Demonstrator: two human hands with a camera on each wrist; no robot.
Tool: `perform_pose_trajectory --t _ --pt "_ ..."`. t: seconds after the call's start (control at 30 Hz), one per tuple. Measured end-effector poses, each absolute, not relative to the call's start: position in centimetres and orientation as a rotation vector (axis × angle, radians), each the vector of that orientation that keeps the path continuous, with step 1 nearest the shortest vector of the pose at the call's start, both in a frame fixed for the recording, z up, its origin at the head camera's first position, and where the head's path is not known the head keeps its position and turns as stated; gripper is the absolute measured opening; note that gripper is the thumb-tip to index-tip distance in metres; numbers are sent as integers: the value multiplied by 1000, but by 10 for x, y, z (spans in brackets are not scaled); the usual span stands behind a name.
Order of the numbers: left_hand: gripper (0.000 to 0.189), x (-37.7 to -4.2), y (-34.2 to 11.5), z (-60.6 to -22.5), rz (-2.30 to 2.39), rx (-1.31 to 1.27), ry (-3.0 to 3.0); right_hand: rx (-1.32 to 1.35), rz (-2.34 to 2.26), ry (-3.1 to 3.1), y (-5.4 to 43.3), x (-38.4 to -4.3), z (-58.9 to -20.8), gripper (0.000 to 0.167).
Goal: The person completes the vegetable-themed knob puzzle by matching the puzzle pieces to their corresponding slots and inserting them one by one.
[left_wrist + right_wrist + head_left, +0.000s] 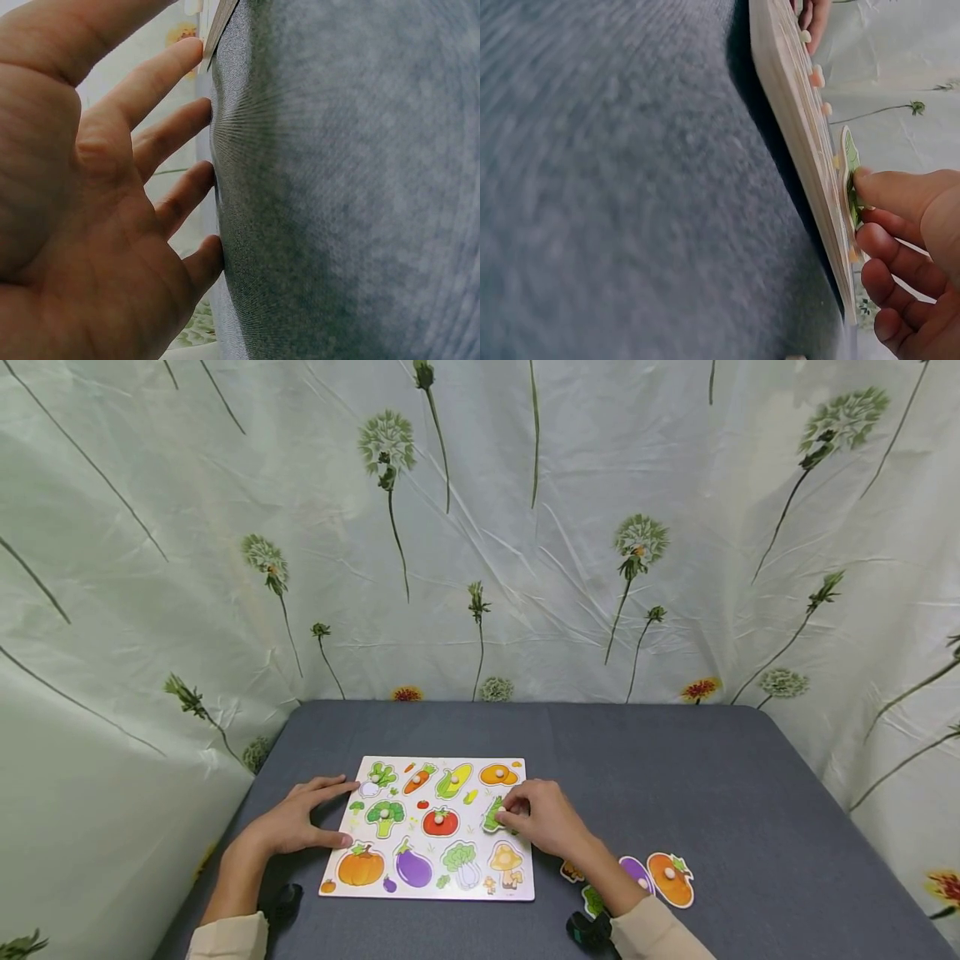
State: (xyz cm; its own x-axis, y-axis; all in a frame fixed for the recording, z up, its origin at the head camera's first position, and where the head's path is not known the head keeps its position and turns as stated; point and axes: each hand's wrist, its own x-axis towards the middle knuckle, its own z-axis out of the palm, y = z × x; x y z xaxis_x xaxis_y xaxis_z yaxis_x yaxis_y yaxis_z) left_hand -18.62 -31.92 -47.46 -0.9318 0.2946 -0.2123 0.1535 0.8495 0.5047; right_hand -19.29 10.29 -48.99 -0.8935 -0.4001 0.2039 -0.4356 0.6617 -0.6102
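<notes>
My right hand [546, 821] pinches the green vegetable piece [494, 815] by its knob at 3 o'clock on the puzzle board [431, 887]; I should turn it until its outline matches the recess, then press it flat. My left hand [300, 818] lies open on the desk [750, 827], fingers straight against the board's 9 o'clock edge, bracing it.

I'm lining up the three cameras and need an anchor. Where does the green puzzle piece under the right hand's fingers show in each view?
Head: green piece at the board's right side, pinched by the right hand.
Left wrist: not in it.
Right wrist: seen edge-on at right, against the board's face.
Shared landmark: the puzzle board.
</notes>
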Motion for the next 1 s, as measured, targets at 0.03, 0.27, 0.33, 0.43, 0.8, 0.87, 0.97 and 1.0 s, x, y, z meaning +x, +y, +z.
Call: perform_pose_trajectory --t 0.03,0.27,0.33,0.43,0.8,0.87,0.97,1.0 --pt "93 -186 -319 -475 716 340 2744 702 1050 -2821 102 -193 -490 10" --pt "92 -187 -320 -475 720 342 2743 685 1025 -2850 95 -196 -492 11" --pt "92 -187 -320 -475 724 341 2740 685 1019 -2855 95 -197 -492 11" --pt "93 -187 -319 -475 726 337 2736 685 1013 -2859 96 -197 -492 11" --pt "92 -187 -320 -476 711 335 2747 699 994 -2845 96 -195 -493 13" --pt "92 -187 -320 -476 711 334 2747 681 994 -2854 95 -195 -494 14" --pt "92 -187 -320 -476 711 335 2748 667 993 -2857 94 -195 -494 14" --pt "92 -186 -320 -476 710 334 2748 665 994 -2856 94 -195 -494 14"
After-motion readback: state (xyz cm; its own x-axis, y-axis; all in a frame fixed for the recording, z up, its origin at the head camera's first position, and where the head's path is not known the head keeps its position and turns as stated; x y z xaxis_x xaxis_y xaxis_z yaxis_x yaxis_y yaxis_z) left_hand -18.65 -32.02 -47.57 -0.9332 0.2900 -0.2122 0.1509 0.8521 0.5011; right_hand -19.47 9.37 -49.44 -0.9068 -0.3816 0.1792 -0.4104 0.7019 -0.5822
